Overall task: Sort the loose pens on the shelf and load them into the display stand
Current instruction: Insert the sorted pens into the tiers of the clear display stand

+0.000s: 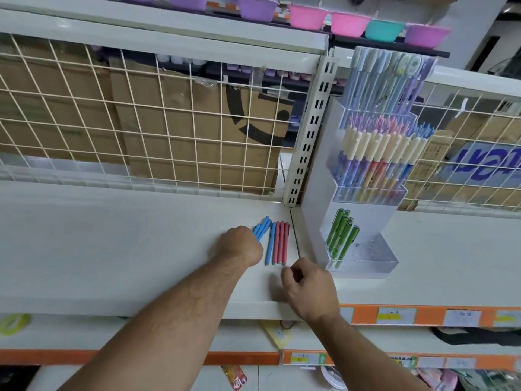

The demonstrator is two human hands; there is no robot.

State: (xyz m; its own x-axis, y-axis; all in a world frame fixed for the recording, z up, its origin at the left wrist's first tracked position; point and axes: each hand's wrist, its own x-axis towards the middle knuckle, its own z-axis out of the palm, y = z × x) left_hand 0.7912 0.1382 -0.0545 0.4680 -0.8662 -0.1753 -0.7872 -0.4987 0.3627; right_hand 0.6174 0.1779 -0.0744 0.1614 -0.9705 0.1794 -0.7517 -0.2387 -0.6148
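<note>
On the white shelf (112, 244) lie loose pens. My left hand (239, 246) grips a bunch of blue pens (262, 228) whose tips stick out past my fingers. Beside them one more blue pen (270, 244) and three red pens (280, 242) lie side by side, apart from my hand. My right hand (307, 289) hovers just below the red pens with fingers loosely curled, holding nothing. The clear tiered display stand (366, 258) is to the right; several green pens (342, 235) stand in its lowest tier.
The stand's upper tiers hold many cream-capped and pastel pens (377, 148). A white wire grid (169, 122) with cardboard boxes behind it backs the shelf. A slotted upright post (310, 131) stands left of the stand. Coloured bowls (349, 24) line the top shelf. Orange price strips (423, 316) edge the shelf front.
</note>
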